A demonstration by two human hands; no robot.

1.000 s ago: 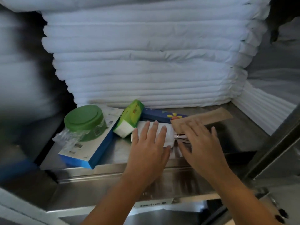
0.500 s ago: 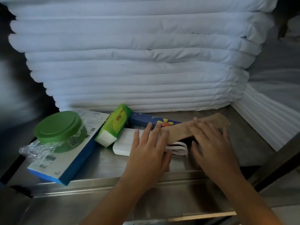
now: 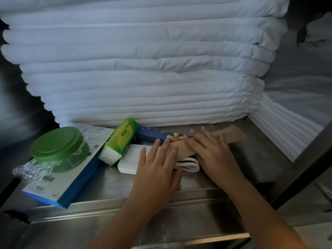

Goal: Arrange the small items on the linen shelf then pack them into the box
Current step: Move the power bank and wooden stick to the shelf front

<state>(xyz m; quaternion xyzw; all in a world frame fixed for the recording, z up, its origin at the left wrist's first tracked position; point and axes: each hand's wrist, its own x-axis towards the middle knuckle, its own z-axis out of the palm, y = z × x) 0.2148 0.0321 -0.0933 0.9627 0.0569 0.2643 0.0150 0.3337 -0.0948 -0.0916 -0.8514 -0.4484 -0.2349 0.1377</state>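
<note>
The white block (image 3: 129, 159) with its looped strap (image 3: 190, 164) lay flat near the front of the metal shelf (image 3: 111, 182), a brown paper sleeve (image 3: 231, 134) slanting over its right end; the left hand (image 3: 156, 169) rested on the block, fingers straight and spread; the right hand (image 3: 213, 153) pressed flat on the sleeve; behind lay a dark blue box (image 3: 152, 134); to the left were a green tissue pack (image 3: 120, 139) and a green-lidded tub (image 3: 57, 146) on a blue-and-white box (image 3: 59, 186); folded linen (image 3: 143, 69) was stacked behind.
</note>
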